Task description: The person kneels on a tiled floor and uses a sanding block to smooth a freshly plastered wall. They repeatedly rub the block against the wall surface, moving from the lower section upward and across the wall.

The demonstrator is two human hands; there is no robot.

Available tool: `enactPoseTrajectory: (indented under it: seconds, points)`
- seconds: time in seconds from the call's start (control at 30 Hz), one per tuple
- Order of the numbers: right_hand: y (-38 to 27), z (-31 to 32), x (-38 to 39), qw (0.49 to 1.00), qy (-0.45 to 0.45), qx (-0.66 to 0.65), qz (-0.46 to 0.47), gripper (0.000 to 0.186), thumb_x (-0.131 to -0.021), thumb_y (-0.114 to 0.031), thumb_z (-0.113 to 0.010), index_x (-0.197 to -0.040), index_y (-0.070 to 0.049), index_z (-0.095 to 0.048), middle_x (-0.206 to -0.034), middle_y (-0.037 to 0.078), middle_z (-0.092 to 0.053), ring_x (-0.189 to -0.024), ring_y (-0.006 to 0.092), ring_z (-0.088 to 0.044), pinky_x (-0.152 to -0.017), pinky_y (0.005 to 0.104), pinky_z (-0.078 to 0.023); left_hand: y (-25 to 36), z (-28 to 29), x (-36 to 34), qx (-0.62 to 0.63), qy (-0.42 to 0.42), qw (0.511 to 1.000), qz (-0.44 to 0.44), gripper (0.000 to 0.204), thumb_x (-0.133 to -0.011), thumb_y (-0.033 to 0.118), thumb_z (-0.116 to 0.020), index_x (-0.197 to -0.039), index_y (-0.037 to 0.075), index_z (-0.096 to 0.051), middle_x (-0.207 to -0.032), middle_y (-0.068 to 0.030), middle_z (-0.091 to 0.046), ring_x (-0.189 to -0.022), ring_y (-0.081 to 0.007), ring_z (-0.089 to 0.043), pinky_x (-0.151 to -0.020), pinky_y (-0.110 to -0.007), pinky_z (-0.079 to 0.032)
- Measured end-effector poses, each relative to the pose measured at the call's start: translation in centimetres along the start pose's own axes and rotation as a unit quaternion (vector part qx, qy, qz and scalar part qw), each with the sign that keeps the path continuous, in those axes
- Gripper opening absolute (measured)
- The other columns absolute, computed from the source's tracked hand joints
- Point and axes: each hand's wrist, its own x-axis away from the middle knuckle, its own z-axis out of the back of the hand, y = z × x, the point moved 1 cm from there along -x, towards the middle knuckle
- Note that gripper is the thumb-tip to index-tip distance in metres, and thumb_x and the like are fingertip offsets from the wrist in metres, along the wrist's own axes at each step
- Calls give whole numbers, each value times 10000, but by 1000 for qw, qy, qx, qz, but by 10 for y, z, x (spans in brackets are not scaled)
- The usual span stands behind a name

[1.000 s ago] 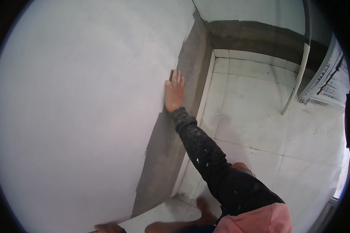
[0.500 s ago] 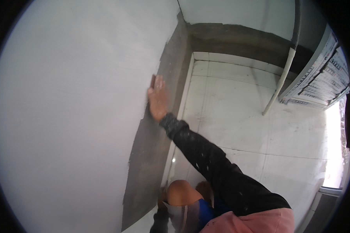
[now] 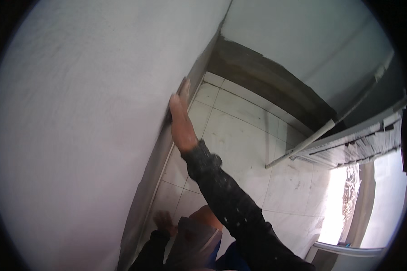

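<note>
The pale coated wall [image 3: 72,117] fills the left of the head view, with a darker band along its lower edge. My right hand [image 3: 182,115] lies flat against it near that band, fingers extended upward and together; a dark edge beside the fingertips is too small to make out. My left hand [image 3: 165,221] is low at bottom centre, near the foot of the wall, smeared by motion. A bent knee [image 3: 209,212] shows beside it, partly behind my right sleeve.
Beyond lie a tiled floor [image 3: 226,135] and a back wall with a dark lower band [image 3: 262,74]. A pale pole [image 3: 298,147] slants up at right before a panel covered in printed sheets [image 3: 362,140]. A bright doorway opening [image 3: 334,203] is at lower right.
The view has turned, bringing more back wall and doorway in. My right hand has moved along the wall and now shows edge-on; my left hand has risen into view at the bottom.
</note>
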Motion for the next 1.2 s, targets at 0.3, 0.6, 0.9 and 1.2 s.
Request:
enactPoseTrajectory:
  seconds: [0.3,0.6,0.9,1.2]
  points:
    - [-34,-47,115,966,-55,78,241,866,-980,-471,-608,-1630,-73,-196,-1697,225,-105,-1565,459,-14,-1240,630,-114,1,27,-7,-6,94,994,-47,1051,-925,720,-466,-1615,-8,-148,-1641,-371,-74,-1485,-632,-68,-1161,-750,-71]
    - [40,-20,22,937,68,196,282,556,-958,-341,-539,-1473,-147,-457,-1565,138,-406,-1499,404,-277,-1215,577,-261,9,55,12,29,57,997,-44,985,-939,646,-518,-1603,-10,-204,-1617,-406,-113,-1466,-654,-106,-1165,-739,-116]
    - [143,34,-122,968,206,105,102,682,-1080,-325,-434,-1610,16,-174,-1670,265,-158,-1548,428,-158,-1251,510,-206,25,53,11,-3,-66,998,1,1004,-919,669,-564,-1593,-9,-259,-1580,-448,-166,-1456,-673,-91,-1155,-746,-121]
    - [112,29,-73,974,123,111,152,738,-1057,-475,-383,-1603,-1,-237,-1665,278,-179,-1531,517,-112,-1247,595,-123,26,168,39,112,-123,986,4,653,-1005,513,-561,-1453,38,-532,-1521,-294,-446,-1428,-460,-406,-1167,-541,-336]
